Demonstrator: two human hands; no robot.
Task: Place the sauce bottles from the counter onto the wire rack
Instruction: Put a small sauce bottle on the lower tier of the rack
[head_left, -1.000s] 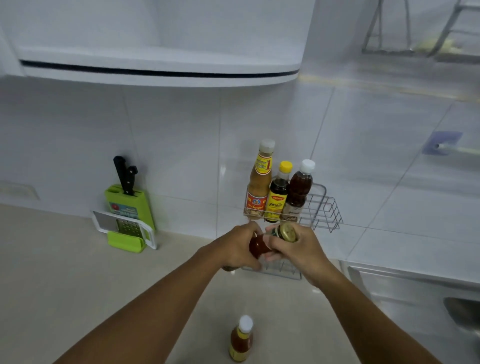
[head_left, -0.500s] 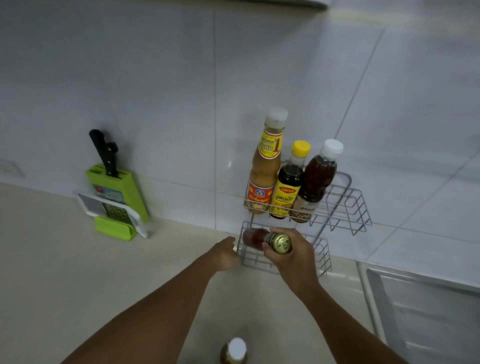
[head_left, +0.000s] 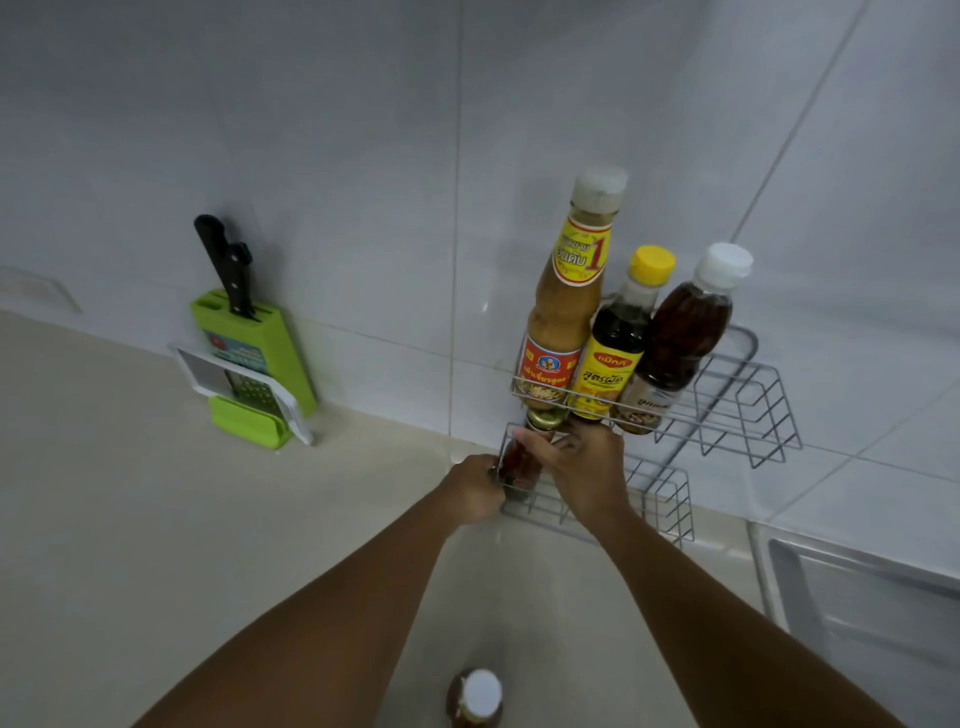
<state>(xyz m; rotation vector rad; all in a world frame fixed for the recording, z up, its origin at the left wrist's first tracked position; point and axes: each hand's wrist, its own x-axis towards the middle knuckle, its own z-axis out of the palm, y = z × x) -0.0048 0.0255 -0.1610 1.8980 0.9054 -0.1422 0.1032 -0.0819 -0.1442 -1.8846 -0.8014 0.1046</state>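
A two-tier wire rack (head_left: 748, 410) hangs on the tiled wall. Its upper tier holds a tall tan sauce bottle (head_left: 566, 312), a dark yellow-capped bottle (head_left: 618, 338) and a brown white-capped bottle (head_left: 685, 327). My right hand (head_left: 582, 467) grips a small red sauce bottle (head_left: 517, 457) with a gold lid, upright at the left end of the lower tier (head_left: 665, 499). My left hand (head_left: 475, 488) has curled fingertips against that end's wire and the bottle's side. Another white-capped sauce bottle (head_left: 475, 699) stands on the counter near me.
A green knife block (head_left: 254, 353) with a black-handled knife and a grater (head_left: 244, 389) leans against the wall at the left. A steel sink (head_left: 857, 597) lies to the right of the rack. The beige counter (head_left: 156, 545) spreads out to the left.
The small red bottle went from tilted in front of the lower tier to upright inside its left end. My left hand came back to the rack's left end. The view moved closer.
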